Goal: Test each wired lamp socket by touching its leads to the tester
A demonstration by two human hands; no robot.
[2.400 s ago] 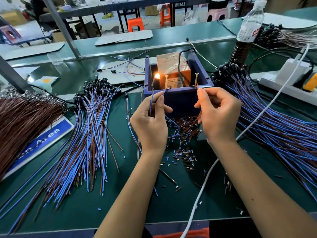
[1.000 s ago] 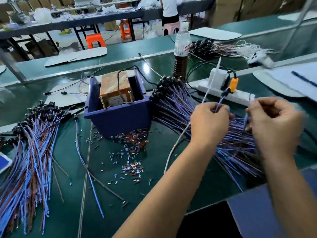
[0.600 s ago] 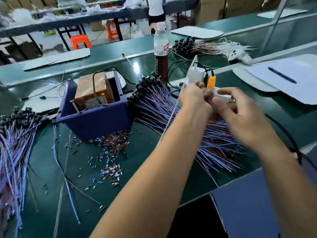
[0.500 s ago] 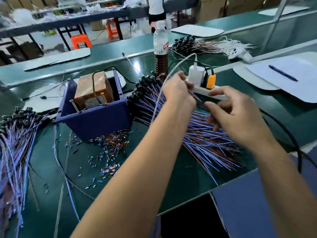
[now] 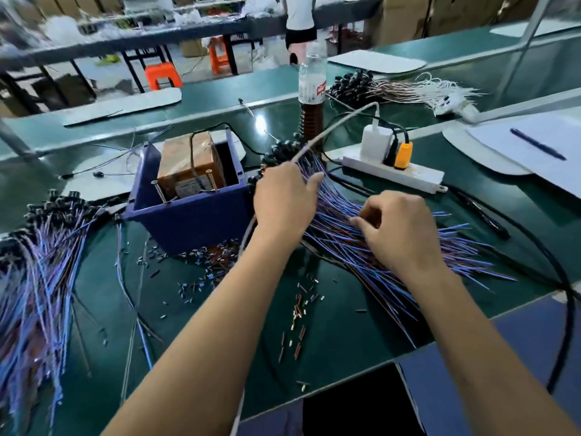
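— What is lying across the green table (image 5: 345, 335)?

— The right-hand pile of wired sockets (image 5: 371, 243) is fanning out at centre right; the tester box (image 5: 188, 212) is sitting left of centre.

— And the hands?

— The left hand (image 5: 284, 199) is resting on the pile's upper end, grip hidden. The right hand (image 5: 399, 228) is pinching leads mid-pile.

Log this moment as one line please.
stage: picking next socket | left hand: on right pile of blue-and-brown wired sockets | right hand: pinching leads | blue tester box: untouched
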